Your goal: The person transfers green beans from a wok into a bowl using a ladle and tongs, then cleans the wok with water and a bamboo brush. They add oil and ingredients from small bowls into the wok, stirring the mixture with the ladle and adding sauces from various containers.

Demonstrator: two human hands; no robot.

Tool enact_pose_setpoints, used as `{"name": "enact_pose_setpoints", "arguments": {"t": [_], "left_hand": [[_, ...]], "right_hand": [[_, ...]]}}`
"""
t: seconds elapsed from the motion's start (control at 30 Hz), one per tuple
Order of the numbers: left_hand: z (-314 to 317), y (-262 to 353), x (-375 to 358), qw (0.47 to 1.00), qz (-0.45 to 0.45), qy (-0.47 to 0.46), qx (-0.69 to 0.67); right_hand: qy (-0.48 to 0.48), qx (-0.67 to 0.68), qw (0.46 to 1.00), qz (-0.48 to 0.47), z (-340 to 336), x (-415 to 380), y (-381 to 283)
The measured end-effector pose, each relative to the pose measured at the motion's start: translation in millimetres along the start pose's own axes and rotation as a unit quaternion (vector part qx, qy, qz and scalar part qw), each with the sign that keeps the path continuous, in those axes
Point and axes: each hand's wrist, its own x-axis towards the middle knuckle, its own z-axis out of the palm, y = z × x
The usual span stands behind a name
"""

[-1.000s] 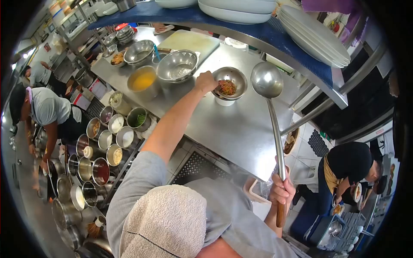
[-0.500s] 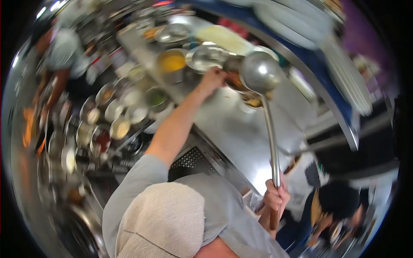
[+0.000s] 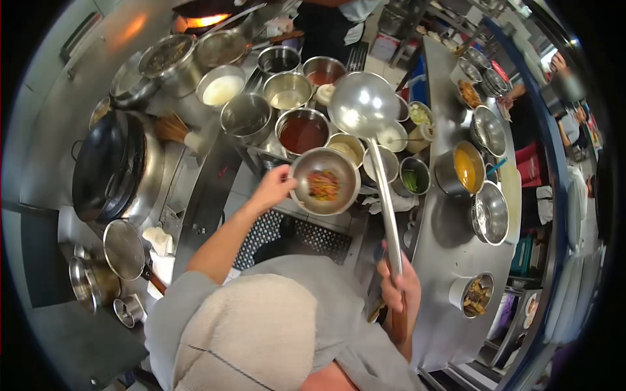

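Observation:
My left hand [image 3: 275,189] is closed on the rim of a small metal bowl [image 3: 301,201]. Chopped red, green and yellow bits [image 3: 324,186] lie in the bottom of it. In my right hand [image 3: 399,285] is a large ladle [image 3: 365,104], gripped by its wooden handle. Its long shaft points forward, and the round steel cup hangs over the sauce pots. Just beyond the bowl stand a pot of dark red sauce [image 3: 303,132] and a pot with something pale [image 3: 347,144].
On the left is a black wok [image 3: 107,173], with a strainer [image 3: 124,249] nearer me. The steel counter [image 3: 433,274] on the right bears a pot of yellow liquid [image 3: 465,168], metal bowls [image 3: 490,212] and a tub of brown pieces [image 3: 478,294]. A co-worker [image 3: 329,29] stands ahead by a flame.
My view has swung left from the counter to the sauce pots and wok. My left hand has come away from the counter with the metal bowl. The ladle stays in my right hand.

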Motion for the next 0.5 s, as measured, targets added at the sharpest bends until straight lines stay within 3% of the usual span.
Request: {"name": "enact_pose_setpoints", "arguments": {"t": [0.07,0.13,0.27,0.37,0.43,0.5], "left_hand": [[-43.5,-9.0,-23.9,0.996,0.025,0.075,0.033],[-81.8,-30.7,-42.4,0.992,-0.016,0.120,0.039],[-110.6,-47.0,-62.8,0.975,-0.061,0.213,-0.012],[-111.1,-43.3,-63.9,0.962,-0.053,0.253,-0.086],[-112.3,-36.1,-61.9,0.957,-0.043,0.270,-0.093],[-110.0,-28.5,-60.3,0.949,-0.040,0.291,-0.115]], "right_hand": [[-0.050,0.053,0.996,0.058,3.1,50.4,-11.5],[-0.083,0.161,0.978,0.102,2.2,89.6,-19.1],[-0.100,0.254,0.958,0.089,19.9,153.9,-38.7],[-0.051,-0.026,0.997,0.050,33.7,207.4,-68.5],[0.028,-0.319,0.947,0.027,45.3,243.2,-86.2],[0.043,-0.425,0.904,0.023,32.4,276.5,-95.9]]}}
